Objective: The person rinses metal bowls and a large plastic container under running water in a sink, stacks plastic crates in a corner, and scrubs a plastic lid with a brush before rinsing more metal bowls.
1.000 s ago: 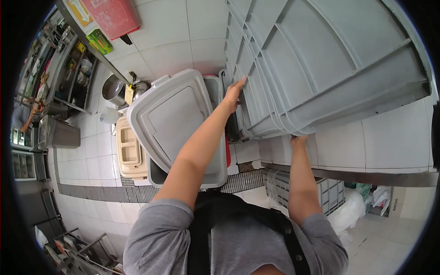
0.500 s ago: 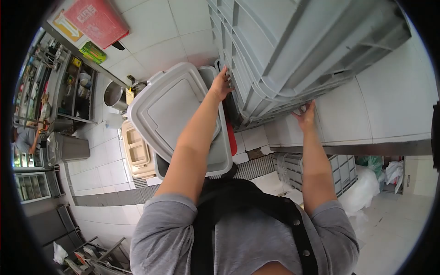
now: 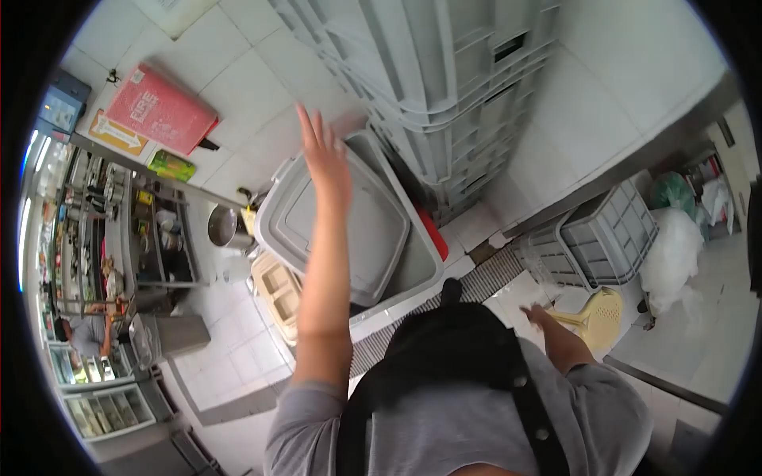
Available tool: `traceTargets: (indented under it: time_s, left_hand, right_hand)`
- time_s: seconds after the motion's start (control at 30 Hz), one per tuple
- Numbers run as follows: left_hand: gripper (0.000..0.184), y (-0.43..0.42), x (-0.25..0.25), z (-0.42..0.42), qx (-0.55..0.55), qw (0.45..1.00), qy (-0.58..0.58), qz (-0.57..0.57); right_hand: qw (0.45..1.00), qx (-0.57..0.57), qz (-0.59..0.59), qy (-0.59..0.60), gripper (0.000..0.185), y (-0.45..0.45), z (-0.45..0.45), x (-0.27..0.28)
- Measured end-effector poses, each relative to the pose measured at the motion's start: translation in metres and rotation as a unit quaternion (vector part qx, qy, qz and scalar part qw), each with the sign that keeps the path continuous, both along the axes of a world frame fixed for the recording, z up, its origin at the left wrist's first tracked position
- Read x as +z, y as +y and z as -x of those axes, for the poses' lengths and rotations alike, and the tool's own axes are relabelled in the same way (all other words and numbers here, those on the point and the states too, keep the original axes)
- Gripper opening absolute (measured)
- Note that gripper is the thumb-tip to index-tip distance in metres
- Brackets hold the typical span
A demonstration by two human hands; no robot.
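A grey lid lies over most of a grey tub, hiding whatever is inside. The stacked grey crates are cut off at the top, their insides unseen. They stand to the right of the left hand, whose blurred fingers extend loosely in front of the lid. The right hand, near a yellow stool, is too unclear to tell its grip.

At the upper left of the frame, the red rectangular box bore the word "FIRE"; its smaller lettering could not be read. Beside it, the yellow-orange rectangular sign showed a white arrow. The green-and-yellow rectangular label was illegible.
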State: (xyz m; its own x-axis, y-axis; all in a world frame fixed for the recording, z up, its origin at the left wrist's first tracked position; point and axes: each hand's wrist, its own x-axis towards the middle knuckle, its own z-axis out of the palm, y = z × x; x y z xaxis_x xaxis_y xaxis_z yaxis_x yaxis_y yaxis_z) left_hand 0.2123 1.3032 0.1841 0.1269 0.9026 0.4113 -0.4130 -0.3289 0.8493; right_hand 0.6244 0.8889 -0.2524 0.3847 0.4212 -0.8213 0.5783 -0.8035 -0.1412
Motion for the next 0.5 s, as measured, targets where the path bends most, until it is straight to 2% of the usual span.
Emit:
traceTargets:
  time_s: [0.03,0.07,0.1,0.13,0.2,0.27,0.37,0.4,0.43,0.47,0.5]
  left_hand:
    - [0.093,0.033,0.047,-0.012,-0.023,0.999,-0.031,-0.011]
    - [0.089,0.062,0.088,-0.025,0.025,0.999,0.020,-0.004]
    - [0.091,0.089,0.112,-0.032,0.088,0.991,0.080,-0.059]
    - [0.094,0.094,0.125,-0.040,0.063,0.996,0.062,-0.029]
    - [0.099,0.095,0.137,-0.050,0.015,0.998,0.049,0.036]
    - [0.095,0.094,0.126,-0.054,0.007,0.997,0.060,0.039]
    - [0.086,0.124,0.094,-0.050,-0.050,0.998,0.038,-0.023]
    - [0.082,0.105,0.091,-0.051,-0.049,0.999,0.013,-0.001]
    - [0.079,0.079,0.085,-0.059,0.026,0.999,-0.014,-0.025]
    - [0.080,0.069,0.071,-0.058,0.050,0.998,-0.027,-0.009]
    - [0.081,0.064,0.052,-0.055,0.079,0.996,-0.041,0.006]
  right_hand:
    - [0.972,0.016,-0.229,-0.049,0.074,0.029,0.001,0.002]
    - [0.952,0.129,-0.257,-0.107,0.069,0.092,0.010,0.060]
    - [0.860,-0.043,-0.508,0.000,0.062,0.133,0.025,0.111]
    - [0.815,-0.093,-0.571,0.043,0.062,0.172,0.029,0.145]
    - [0.759,-0.137,-0.628,0.103,0.056,0.211,0.054,0.245]
    - [0.719,-0.165,-0.655,0.165,0.053,0.218,0.076,0.293]
    - [0.768,-0.156,-0.597,0.171,0.053,0.199,0.095,0.282]
    - [0.783,-0.148,-0.582,0.164,0.053,0.179,0.098,0.263]
    - [0.797,-0.135,-0.568,0.157,0.053,0.158,0.100,0.230]
    - [0.811,-0.117,-0.553,0.151,0.053,0.139,0.100,0.188]
    - [0.822,-0.146,-0.508,0.209,0.055,0.113,0.090,0.119]
